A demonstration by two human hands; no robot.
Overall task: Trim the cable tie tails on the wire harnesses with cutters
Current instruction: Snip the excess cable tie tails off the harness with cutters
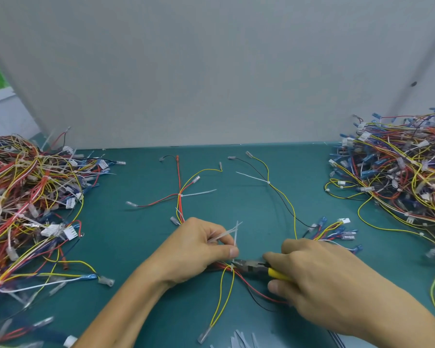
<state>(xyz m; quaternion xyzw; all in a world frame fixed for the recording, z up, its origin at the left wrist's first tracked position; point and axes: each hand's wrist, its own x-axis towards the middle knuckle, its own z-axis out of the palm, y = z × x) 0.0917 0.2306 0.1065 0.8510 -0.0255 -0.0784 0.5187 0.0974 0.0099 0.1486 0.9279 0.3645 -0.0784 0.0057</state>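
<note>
Lower centre, on a green table: left hand pinching several white cable tie tails between thumb and fingers, just above a red and yellow wire harness. Beside it, right hand curled round yellow-handled cutters, tips at the harness's tie. Tangled left pile and right pile of wires at the frame's edges. Cut tie pieces at bottom edge.

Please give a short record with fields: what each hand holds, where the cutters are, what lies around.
Left hand: pinches the white plastic cable tie tails
Right hand: grips the yellow-handled metal cutters
Cutter tip: at the tie on the red and yellow wire harness
Surroundings: tangled harness piles at left and right on the teal table; cut white strips at the near edge
</note>
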